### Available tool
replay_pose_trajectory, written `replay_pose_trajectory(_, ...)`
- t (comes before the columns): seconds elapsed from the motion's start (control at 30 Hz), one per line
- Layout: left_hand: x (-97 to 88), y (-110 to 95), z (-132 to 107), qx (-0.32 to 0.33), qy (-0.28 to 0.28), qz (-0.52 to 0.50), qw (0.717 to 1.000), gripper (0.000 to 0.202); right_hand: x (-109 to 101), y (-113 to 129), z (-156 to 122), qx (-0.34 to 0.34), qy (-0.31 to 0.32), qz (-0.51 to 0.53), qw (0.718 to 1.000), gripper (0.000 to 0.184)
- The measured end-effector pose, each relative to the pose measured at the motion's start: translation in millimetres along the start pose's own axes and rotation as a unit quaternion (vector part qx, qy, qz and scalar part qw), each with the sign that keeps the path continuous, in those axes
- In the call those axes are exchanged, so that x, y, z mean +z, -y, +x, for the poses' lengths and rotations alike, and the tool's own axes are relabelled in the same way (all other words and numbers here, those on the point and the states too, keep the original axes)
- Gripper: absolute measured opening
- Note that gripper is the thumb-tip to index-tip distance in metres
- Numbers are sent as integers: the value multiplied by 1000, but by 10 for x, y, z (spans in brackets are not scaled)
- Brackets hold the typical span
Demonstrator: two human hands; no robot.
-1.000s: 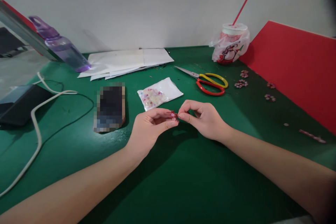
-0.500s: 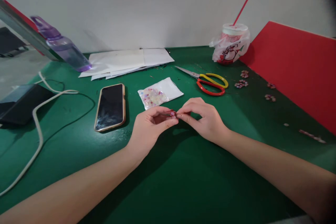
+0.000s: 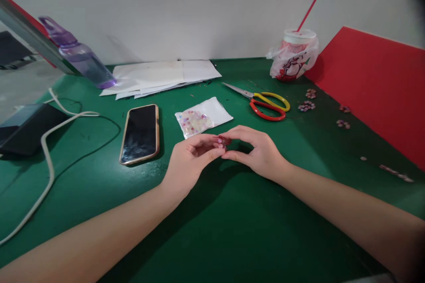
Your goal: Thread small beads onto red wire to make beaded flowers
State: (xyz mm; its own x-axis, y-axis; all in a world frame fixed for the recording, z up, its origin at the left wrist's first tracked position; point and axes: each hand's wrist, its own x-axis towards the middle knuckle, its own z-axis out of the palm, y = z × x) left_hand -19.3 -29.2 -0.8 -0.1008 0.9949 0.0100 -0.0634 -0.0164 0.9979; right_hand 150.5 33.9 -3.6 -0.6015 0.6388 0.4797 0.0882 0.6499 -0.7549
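Between my fingertips is a small cluster of pink and red beads (image 3: 221, 142), partly hidden by the fingers. My left hand (image 3: 194, 154) pinches its left side between thumb and fingers. On the opposite side, my right hand (image 3: 255, 147) has thumb and index finger closed in on the beads. Just beyond the hands lies a small clear packet (image 3: 195, 123) of mixed coloured beads with a white part. Scissors (image 3: 265, 102) with one yellow and one red handle rest past my right hand.
A phone (image 3: 141, 135) and a white cable (image 3: 48, 159) lie to the left. Papers (image 3: 156, 77) and a tilted purple bottle (image 3: 86, 64) are at the back. A bagged cup (image 3: 294, 55) stands back right, near bead flowers (image 3: 306, 105) and a red panel (image 3: 375, 79).
My right thumb and index finger have moved apart and now bracket the bead cluster instead of pinching at its right side. My left hand keeps its hold.
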Motion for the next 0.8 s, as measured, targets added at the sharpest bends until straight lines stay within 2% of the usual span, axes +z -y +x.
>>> replay_pose_trajectory(0.17, -2, 17, -5, -8, -3, -18, 1000, 18, -12, 12, 1, 13, -3, 29, 999, 28)
replay_pose_trajectory(0.37, 0, 7, -4, -10, 31, -63, 998, 10, -26, 3, 8, 82, 9, 133, 988, 28)
replay_pose_trajectory(0.53, -3, 4, 3, -1, 38, -79, 996, 6, -34, -7, 9, 130, 30, 195, 972, 30)
replay_pose_trajectory(0.8, -6, -25, 1, -5, 51, -72, 996, 7, -41, 25, 3, 114, 69, 183, 974, 31)
